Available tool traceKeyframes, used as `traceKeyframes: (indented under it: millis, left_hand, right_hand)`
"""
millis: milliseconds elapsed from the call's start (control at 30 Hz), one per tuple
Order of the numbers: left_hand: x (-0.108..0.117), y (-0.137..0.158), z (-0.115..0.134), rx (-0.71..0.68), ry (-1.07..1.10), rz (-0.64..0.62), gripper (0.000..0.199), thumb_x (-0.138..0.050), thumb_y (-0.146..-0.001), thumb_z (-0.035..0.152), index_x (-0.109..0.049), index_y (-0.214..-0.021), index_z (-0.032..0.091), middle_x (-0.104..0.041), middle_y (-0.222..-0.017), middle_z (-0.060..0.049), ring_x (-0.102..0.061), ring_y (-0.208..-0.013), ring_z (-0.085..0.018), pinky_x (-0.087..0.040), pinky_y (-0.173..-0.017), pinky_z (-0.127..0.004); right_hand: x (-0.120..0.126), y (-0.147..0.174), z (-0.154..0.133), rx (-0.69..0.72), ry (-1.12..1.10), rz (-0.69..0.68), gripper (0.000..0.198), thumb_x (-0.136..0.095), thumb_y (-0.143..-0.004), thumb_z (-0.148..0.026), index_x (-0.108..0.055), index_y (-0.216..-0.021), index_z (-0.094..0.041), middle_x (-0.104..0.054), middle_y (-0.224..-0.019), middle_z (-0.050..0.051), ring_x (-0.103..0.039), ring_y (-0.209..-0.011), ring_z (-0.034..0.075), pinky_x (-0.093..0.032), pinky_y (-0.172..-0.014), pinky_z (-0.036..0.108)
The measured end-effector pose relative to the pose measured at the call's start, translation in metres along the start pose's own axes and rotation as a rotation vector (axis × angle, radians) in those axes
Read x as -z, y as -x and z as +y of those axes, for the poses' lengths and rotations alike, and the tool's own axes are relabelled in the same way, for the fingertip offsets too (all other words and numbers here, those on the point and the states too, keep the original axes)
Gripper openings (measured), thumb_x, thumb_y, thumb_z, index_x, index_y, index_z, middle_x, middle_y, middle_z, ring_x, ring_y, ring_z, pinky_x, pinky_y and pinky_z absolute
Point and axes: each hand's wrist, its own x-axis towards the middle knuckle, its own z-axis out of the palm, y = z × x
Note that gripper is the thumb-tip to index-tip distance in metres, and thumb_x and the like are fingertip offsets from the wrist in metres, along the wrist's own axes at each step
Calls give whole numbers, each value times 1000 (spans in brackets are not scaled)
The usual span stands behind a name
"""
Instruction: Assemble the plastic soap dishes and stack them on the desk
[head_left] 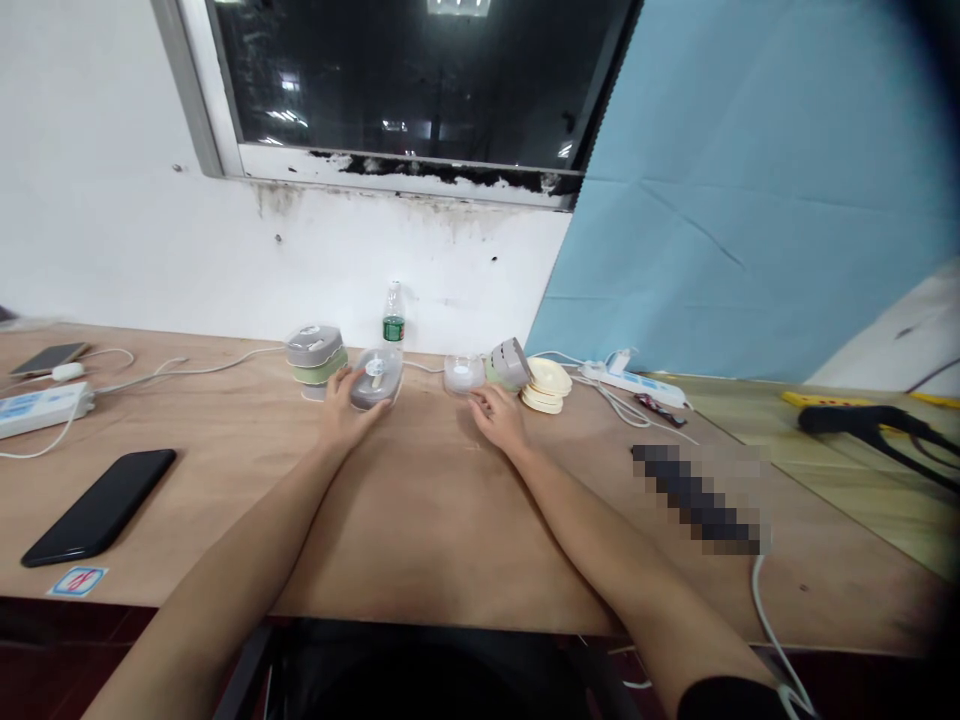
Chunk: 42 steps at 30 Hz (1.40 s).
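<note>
My left hand is closed around the near left side of a grey plastic food container with a see-through lid, thumb in front and fingers along its side. Just left of that hand stands a stack of grey and green containers. My right hand has its fingers stretched forward, tips at the front edge of a small clear container; I see nothing gripped in them. Right behind those fingers, a grey and green stack leans to one side. Cream-coloured containers are piled beside it.
A water bottle stands against the wall. Power strips and white cables lie right and left. A black phone rests front left, another phone behind it. A pixelated dark object lies on the right.
</note>
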Motion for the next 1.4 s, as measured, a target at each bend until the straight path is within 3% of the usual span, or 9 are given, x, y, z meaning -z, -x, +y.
traceKeyframes:
  millis: [167,300,433,600,733,833,900,1033,1400]
  left_hand:
    - [-10,15,28,-266,38,-375,70,-69,-72,54,-50,-132,24,-45,-137,-11,-47,-126,-30,-40,-107,-43]
    - [-17,24,38,-322,39,-606,71,-67,-74,53,-45,-137,27,-44,-140,-11,-50,-124,-31,-43,-104,-45]
    - [-17,25,36,-339,17,-569,76,-65,-75,48,-39,-140,21,-44,-142,-14,-44,-129,-33,-38,-107,-48]
    - [-13,23,36,-355,28,-460,81,-63,-77,47,-28,-144,16,-40,-144,-17,-39,-133,-33,-35,-110,-49]
    - [-15,23,40,-380,27,-354,82,-59,-82,44,-19,-148,17,-32,-151,-17,-30,-140,-33,-29,-113,-51]
    - [-19,22,37,-287,14,-309,82,-55,-86,47,-13,-150,16,-28,-153,-18,-29,-141,-32,-30,-113,-51]
    - [-21,21,32,-241,-1,-329,76,-53,-87,51,-22,-147,17,-33,-150,-17,-32,-139,-31,-31,-112,-51]
    - [-24,21,24,-232,-17,-465,64,-47,-88,57,-43,-137,15,-47,-140,-17,-43,-131,-30,-35,-109,-49]
    - [-19,24,32,-263,-2,-589,59,-43,-90,57,-49,-133,18,-53,-133,-13,-51,-122,-28,-40,-105,-44]
  right_hand:
    - [-1,1,-3,22,-105,-200,40,-51,-91,-43,-56,-122,-18,-65,-108,11,-61,-94,22,-50,-80,36]
    - [-3,2,-5,44,-109,-344,39,-45,-94,-47,-62,-114,-19,-67,-109,10,-61,-99,23,-48,-87,39]
    - [-7,2,-10,6,-124,-340,40,-46,-93,-49,-63,-114,-19,-67,-110,10,-61,-102,24,-47,-90,41]
    - [-14,1,-21,-61,-197,-172,40,-46,-93,-47,-62,-117,-19,-66,-113,11,-60,-105,24,-47,-92,41]
    - [-14,-11,-33,-140,-285,6,45,-52,-90,-46,-56,-127,-22,-67,-106,8,-61,-84,20,-51,-76,35]
    - [-7,-28,-35,-154,-206,145,48,-54,-88,-44,-51,-131,-22,-64,-104,7,-56,-72,17,-50,-69,33]
    - [-3,-40,-30,-134,-93,190,47,-51,-90,-39,-49,-133,-21,-62,-107,9,-56,-76,19,-50,-75,36]
    - [-4,-59,-9,-35,52,92,37,-47,-91,-30,-53,-126,-19,-62,-107,11,-55,-89,24,-45,-87,42]
    - [-28,-78,6,-144,11,263,33,-50,-88,-28,-54,-119,-17,-58,-100,9,-51,-75,19,-46,-79,36]
